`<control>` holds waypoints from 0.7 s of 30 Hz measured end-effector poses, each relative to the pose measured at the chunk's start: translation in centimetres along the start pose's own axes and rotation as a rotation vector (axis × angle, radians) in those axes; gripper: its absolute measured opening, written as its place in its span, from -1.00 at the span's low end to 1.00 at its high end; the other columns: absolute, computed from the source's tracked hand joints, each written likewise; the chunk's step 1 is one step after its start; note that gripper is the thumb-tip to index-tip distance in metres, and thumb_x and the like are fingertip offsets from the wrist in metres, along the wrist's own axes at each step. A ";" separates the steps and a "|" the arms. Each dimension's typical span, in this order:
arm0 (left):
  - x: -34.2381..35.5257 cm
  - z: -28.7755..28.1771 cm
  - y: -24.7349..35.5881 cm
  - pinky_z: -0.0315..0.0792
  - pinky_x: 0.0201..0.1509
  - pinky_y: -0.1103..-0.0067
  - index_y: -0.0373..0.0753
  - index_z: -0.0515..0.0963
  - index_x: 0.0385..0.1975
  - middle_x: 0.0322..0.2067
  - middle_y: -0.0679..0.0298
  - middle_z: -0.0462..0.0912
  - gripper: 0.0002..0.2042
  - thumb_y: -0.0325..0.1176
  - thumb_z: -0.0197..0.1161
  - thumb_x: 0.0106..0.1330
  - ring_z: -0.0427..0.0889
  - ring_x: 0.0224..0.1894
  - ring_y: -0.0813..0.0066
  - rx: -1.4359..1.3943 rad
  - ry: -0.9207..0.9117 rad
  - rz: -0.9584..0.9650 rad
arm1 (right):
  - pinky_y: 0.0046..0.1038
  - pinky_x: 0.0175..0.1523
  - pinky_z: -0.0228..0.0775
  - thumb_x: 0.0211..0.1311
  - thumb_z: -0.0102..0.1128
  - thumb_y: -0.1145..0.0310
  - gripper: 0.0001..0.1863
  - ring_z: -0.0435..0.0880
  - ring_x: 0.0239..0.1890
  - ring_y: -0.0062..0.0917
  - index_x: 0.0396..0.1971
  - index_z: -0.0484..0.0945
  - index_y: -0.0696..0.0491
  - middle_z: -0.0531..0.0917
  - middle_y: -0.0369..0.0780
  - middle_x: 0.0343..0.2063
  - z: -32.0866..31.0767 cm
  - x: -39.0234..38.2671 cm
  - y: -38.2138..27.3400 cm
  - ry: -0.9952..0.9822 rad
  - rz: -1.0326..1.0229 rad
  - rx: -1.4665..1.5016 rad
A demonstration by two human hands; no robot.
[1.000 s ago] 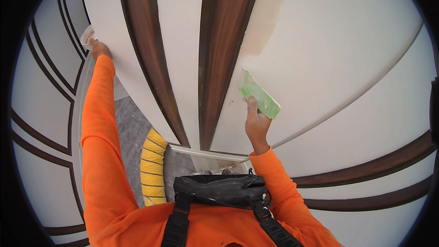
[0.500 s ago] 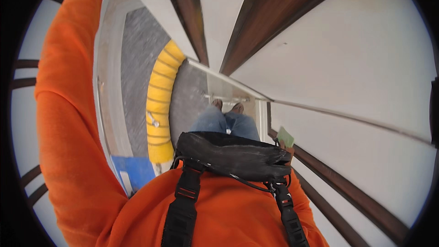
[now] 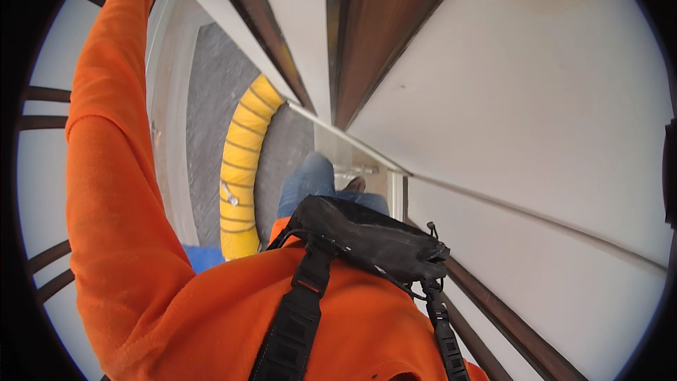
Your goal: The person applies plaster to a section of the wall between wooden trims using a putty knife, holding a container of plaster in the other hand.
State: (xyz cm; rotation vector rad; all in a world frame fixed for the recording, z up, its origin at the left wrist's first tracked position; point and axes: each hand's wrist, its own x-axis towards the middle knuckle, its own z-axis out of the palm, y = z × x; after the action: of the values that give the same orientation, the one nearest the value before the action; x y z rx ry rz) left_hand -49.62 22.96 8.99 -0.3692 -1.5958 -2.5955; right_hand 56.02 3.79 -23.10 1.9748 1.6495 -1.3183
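Observation:
My left arm [image 3: 113,162], in an orange sleeve, stretches up along the left side. Its cuff reaches the top edge, and the hand lies beyond the picture. Near that cuff are the white wall panel and its dark brown wooden strip [image 3: 261,25]. My right hand is out of sight, and so is whatever it may hold. Across my waist sits a black pouch [image 3: 367,236] hung from black straps. Below it my legs in blue jeans [image 3: 307,180] show, one knee bent forward, with one shoe [image 3: 355,184] partly visible.
A yellow ribbed duct hose [image 3: 243,162] curves over the grey floor [image 3: 282,162] on the left. White wall panels [image 3: 536,70] with a wide brown wooden upright [image 3: 384,21] stand close at the right. Something blue [image 3: 202,257] lies by the hose's near end.
My body has turned and one knee has come forward. The green piece held in my right hand beside the pouch has gone out of sight, along with that hand. My left arm stays raised.

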 end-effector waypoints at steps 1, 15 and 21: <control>1.0 -0.8 0.2 0.54 0.27 0.24 -0.37 0.49 0.19 0.11 0.02 0.66 -0.38 0.10 -0.08 0.46 0.68 0.13 0.01 0.007 0.001 0.014 | -0.12 0.06 0.49 0.45 0.12 0.23 -0.61 0.70 0.01 -0.07 0.05 0.58 0.23 0.68 0.10 -0.04 0.2 0.8 -0.4 0.003 -0.027 0.007; 2.5 -6.6 -6.3 0.60 0.16 0.33 -0.21 0.43 0.34 0.10 0.11 0.67 -0.29 0.27 -0.25 0.51 0.71 0.06 0.17 -0.115 -0.182 -0.033 | -0.12 0.15 0.45 0.46 0.06 0.26 -0.61 0.65 0.08 -0.06 0.12 0.54 0.19 0.65 0.09 0.03 8.9 24.0 -16.5 0.102 -0.545 -0.139; 5.6 -4.4 -4.7 0.55 0.20 0.38 -0.38 0.35 0.36 0.11 0.01 0.64 -0.19 0.32 -0.27 0.53 0.69 0.08 0.19 0.032 -0.063 0.048 | -0.13 0.18 0.43 0.47 0.04 0.27 -0.61 0.63 0.11 -0.06 0.16 0.52 0.17 0.64 0.08 0.06 12.0 29.6 -24.0 0.217 -0.663 -0.156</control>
State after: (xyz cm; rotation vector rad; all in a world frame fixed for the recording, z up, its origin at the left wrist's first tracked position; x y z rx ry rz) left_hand -56.66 21.55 4.39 -0.4856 -1.6241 -2.5447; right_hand 27.70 22.89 -43.95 1.5765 2.5699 -1.1245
